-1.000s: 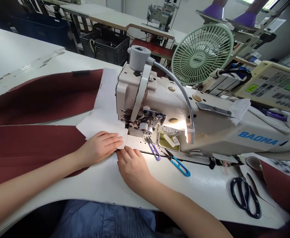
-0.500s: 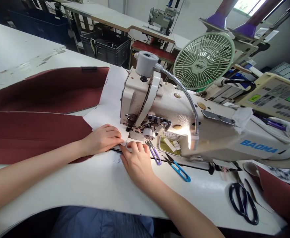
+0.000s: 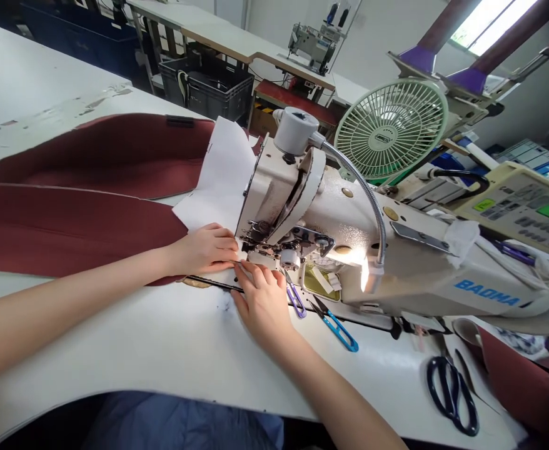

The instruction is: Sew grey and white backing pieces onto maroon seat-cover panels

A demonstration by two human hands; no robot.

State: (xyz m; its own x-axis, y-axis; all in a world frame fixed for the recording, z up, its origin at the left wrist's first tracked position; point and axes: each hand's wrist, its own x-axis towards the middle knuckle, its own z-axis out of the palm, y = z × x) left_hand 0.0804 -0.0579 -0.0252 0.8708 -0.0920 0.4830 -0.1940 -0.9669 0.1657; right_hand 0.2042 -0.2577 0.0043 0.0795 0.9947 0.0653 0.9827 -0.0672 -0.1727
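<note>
My left hand (image 3: 206, 250) lies on the white sheet-like piece (image 3: 225, 169) at the sewing machine's head (image 3: 274, 200), its fingers stretched out flat and close together. Just right of it, my right hand (image 3: 265, 297) rests near the needle area with fingers slightly bent and thumb apart. The fingertips of both hands nearly meet at the work's near edge; what lies under them is hidden. A maroon piece of material (image 3: 77, 228) joins the white piece and stretches left under my left forearm. Purple thread snips (image 3: 296, 297) lie beside my right hand, blue thread snips (image 3: 337, 325) farther right.
Black-handled scissors (image 3: 453, 394) lie at the right of the white table (image 3: 171, 350). A small tray (image 3: 319, 284) with white scraps sits under the machine arm. Behind stand a green fan (image 3: 389, 128), a control panel (image 3: 523, 206) and a grey crate (image 3: 209, 87).
The maroon and white material has slid away from me at the machine, uncovering a dark strip at the table near my left hand. Both hands have moved slightly forward with it. The view has shifted slightly.
</note>
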